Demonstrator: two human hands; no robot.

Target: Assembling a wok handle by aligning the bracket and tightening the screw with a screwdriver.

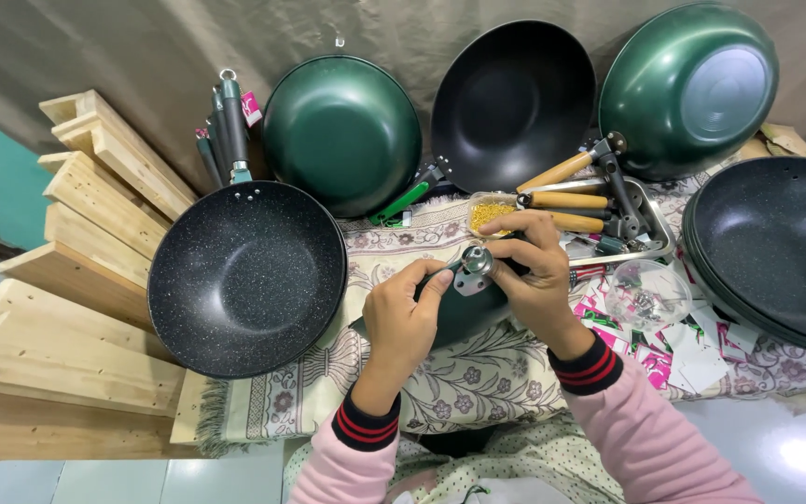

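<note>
Head view: left hand (401,317) and right hand (534,271) met at centre over the floral cloth (478,373). Both pinched a small metal bracket (474,268) with fingers closed on it, held against the rim of a dark green pan (459,313) just below. Speckled black wok (246,278) lay left; tray of wooden handles (599,210) sat behind the right hand.

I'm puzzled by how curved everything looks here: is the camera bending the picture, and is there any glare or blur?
Head view: wide-angle distortion bows the wooden planks and the scene's edges; glare whitens the flat base of the upturned green pan and a spot on the floor tiles; both hands, left hand and right hand, look sharp, no motion blur.
</note>
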